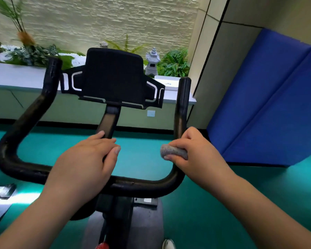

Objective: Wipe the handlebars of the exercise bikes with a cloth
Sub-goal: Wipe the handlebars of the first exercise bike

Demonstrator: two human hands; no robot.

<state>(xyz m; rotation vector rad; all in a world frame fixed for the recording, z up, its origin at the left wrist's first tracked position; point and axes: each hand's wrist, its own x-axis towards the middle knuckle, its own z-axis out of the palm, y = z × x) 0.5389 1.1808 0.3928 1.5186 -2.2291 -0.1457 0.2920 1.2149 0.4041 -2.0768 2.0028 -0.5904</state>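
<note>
Teal floor (196, 212) w/ blue mat (269, 105) by wall (228, 72).

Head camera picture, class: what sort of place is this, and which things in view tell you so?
Probably a gym or fitness room. An exercise bike's black handlebar and console fill the view, a blue padded mat leans against the wall, and the floor is green sports flooring.

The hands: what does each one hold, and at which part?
Right hand grips the grey cloth around the handlebar's right upright. Left hand grips the centre stem.
</note>
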